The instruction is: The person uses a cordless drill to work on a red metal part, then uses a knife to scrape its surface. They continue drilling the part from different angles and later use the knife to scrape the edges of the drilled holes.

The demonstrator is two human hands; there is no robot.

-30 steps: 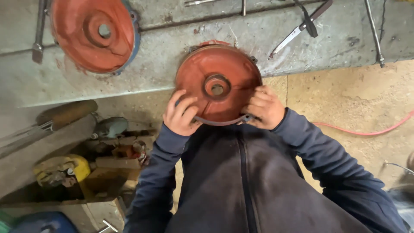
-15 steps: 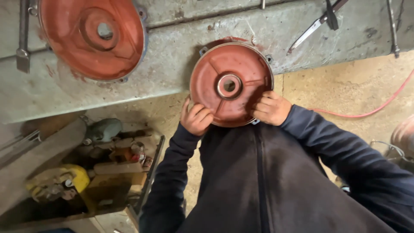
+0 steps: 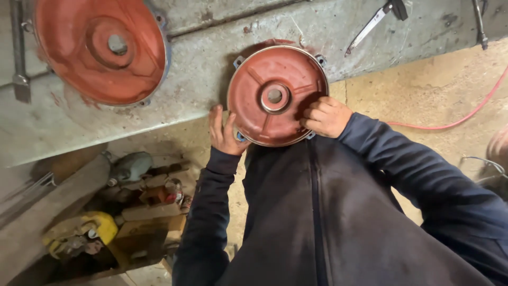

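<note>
**Red cover held at bench edge, both hands on rim**

Change since half a second ago: the cover [image 3: 277, 95] sits the same way at the near edge of the bench [image 3: 211, 58], but the hands have shifted. The left hand [image 3: 225, 132] has gone from curled fingers under the rim to a flatter, open spread against the cover's lower left edge. The right hand [image 3: 325, 116] has moved slightly up the right side, with its fingers folded in over the rim.

Item 1: cover. Round, red, ribbed, with a pale central hub and small bolt lugs at its edge. It lies partly on the bench and partly over the person's dark jacket [image 3: 328, 222].

Item 2: second cover [image 3: 100, 47]. Larger, red and dished; it lies on the bench to the upper left, well apart from the first.

Item 3: hand tools. A wrench [image 3: 373, 24] lies on the bench at upper right, and a long tool [image 3: 18, 53] at far left.

Item 4: red hose [image 3: 450, 124]. It runs across the floor on the right.

Item 5: clutter below the bench at left. A yellow object [image 3: 84, 230], a grey motor [image 3: 129, 167] and brown boxes [image 3: 148, 214]. No legible labels can be made out.
</note>
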